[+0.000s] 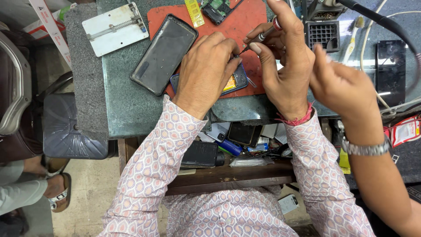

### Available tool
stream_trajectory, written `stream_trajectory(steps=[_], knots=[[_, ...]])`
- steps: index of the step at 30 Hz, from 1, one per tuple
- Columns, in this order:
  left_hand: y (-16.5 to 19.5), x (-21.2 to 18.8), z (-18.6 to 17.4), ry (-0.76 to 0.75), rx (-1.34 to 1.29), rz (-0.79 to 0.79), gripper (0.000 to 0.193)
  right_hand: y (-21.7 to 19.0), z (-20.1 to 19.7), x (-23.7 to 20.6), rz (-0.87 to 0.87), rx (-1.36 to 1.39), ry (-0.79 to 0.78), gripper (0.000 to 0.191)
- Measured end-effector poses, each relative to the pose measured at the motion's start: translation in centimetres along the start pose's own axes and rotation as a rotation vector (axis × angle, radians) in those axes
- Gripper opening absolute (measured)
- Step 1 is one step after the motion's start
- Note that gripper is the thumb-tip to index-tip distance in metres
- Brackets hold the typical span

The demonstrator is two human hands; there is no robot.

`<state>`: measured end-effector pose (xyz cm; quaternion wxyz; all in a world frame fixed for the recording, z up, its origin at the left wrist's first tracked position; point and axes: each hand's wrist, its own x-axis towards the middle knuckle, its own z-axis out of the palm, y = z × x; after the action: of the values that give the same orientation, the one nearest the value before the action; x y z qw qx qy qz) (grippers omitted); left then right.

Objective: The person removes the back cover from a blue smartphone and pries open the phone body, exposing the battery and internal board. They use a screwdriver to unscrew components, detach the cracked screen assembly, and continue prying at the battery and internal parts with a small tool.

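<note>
– Right hand (285,66) pinches a small screwdriver (258,38), tip at the opened phone (234,81) on the red mat (245,26).
– Left hand (206,66) grips that phone; seemingly mid-screw, needing steady pressure.

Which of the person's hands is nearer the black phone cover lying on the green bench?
Left. The left hand rests on the opened phone just beside the black phone cover; the right hand, holding the screwdriver, is farther off, beyond the left.
</note>
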<state>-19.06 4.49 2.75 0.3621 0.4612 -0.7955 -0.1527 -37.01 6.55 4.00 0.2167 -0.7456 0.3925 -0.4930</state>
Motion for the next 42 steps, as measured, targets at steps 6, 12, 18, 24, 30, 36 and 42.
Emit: stream_trajectory(steps=[6, 12, 18, 24, 30, 36, 42], knots=[[-0.4, -0.4, -1.1, 0.071, 0.062, -0.004, 0.009, 0.3, 0.0, -0.7, 0.01, -0.003, 0.121, 0.057], [-2.5, -3.2, -5.5, 0.147, 0.268, -0.077, 0.008, 0.6, -0.8, -2.2, 0.053, -0.114, 0.122, 0.063], [-4.3, -5.1, -7.1, 0.139, 0.311, -0.121, 0.013, 0.8, -1.5, -2.4, 0.112, -0.331, 0.09, 0.058], [-4.3, -6.6, -8.0, 0.182, 0.366, -0.118, 0.018, 0.5, -0.8, -2.6, 0.121, -0.56, -0.007, 0.04], [-1.2, -8.8, -8.0, -0.001, 0.16, 0.023, 0.063, 0.6, 0.0, -1.7, 0.022, -0.688, -0.074, 0.03], [0.1, -7.4, -5.6, -0.035, 0.204, 0.094, 0.066, -1.0, -0.1, -1.6, -0.076, -0.688, 0.013, 0.029], [0.9, -5.4, -5.1, -0.201, 0.206, -0.05, 0.077, -3.9, -1.3, -4.4, 0.098, -0.607, -0.11, 0.019]])
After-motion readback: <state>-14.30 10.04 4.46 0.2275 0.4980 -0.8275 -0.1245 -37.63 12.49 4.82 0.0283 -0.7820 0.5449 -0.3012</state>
